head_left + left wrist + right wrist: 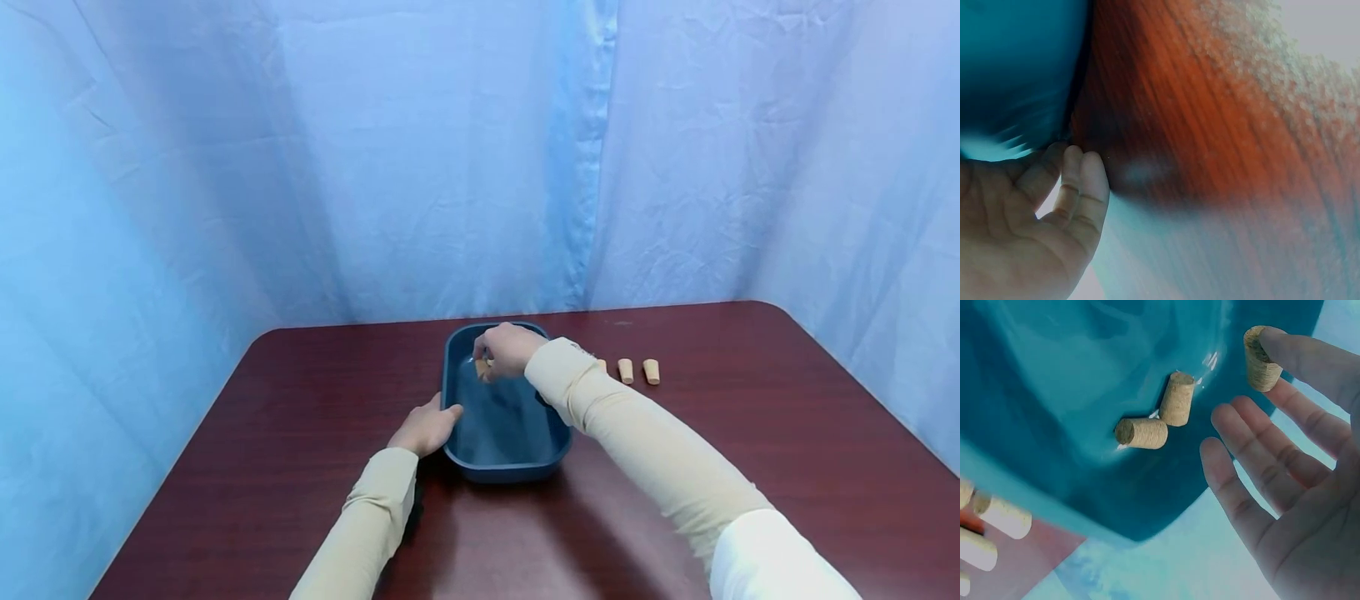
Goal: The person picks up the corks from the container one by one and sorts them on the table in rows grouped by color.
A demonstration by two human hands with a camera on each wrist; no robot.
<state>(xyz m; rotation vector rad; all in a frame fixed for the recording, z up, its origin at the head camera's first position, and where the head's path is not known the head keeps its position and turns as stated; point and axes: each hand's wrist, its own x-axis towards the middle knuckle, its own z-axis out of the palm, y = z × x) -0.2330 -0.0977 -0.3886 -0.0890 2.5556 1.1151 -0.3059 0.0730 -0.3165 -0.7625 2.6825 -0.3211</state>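
A deep blue rectangular tray (506,473) stands on the table. Inside it, at one end, two tapered corks lie close together in the right wrist view, one cork (1177,400) beside another cork (1147,433). My right hand (508,350) is over the tray's far part and pinches a third cork (1263,372) between thumb and forefinger, the other fingers spread apart. At the tray's left side, my left hand (426,427) grips the wall, thumb over the rim and fingers outside. The left wrist view shows those fingers (1088,187) low against the tray, near the tabletop.
Right of the tray, several more corks (626,372) stand or lie on the dark red wooden table (322,392); my right sleeve (645,442) partly hides the row. Light blue curtains (450,167) hang behind and beside the table.
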